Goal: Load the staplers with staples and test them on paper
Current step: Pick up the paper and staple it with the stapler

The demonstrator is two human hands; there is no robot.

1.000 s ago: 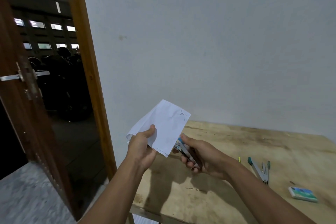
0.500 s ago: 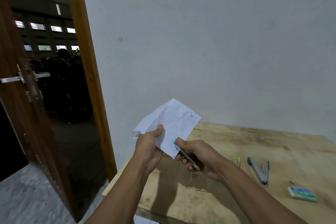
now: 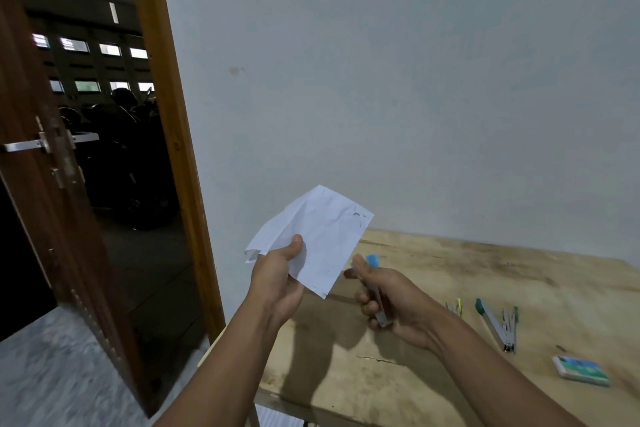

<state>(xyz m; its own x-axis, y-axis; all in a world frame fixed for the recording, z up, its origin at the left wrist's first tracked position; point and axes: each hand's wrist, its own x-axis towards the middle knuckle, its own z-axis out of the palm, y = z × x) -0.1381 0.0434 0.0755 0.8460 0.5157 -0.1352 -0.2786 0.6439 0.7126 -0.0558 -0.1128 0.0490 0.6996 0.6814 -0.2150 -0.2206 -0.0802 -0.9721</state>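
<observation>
The left hand (image 3: 277, 274) is raised above the left end of the worn, pale wooden bench (image 3: 450, 270). Its thumb presses on the front of a creased white sheet of paper (image 3: 322, 239) and its fingers are tucked behind, so the hand is clamped on the sheet. The paper stands roughly upright over the bench's back left corner, crumpled at its far left corner, with a few small dark marks near its upper right corner. Whether those are staples I cannot tell.

The right hand (image 3: 391, 302), also above the bench's left end, is wrapped tight round a slim silver metal stapler with a light blue plastic tip (image 3: 373, 259). The thumb lies along its top, the blue tip pokes out past the thumb, and the metal rear end shows below the curled fingers. The tip sits just beside the paper's lower edge, apart from it.

Further along the bench lies a second silver stapler with a teal tip (image 3: 495, 326), opened out in a narrow V. Nearer the bench's front right lies a small white box printed green and blue (image 3: 581, 370). A pale grey wall (image 3: 415, 80) rises behind the bench, and off its left end a dark brown wooden door (image 3: 52, 218) stands open.
</observation>
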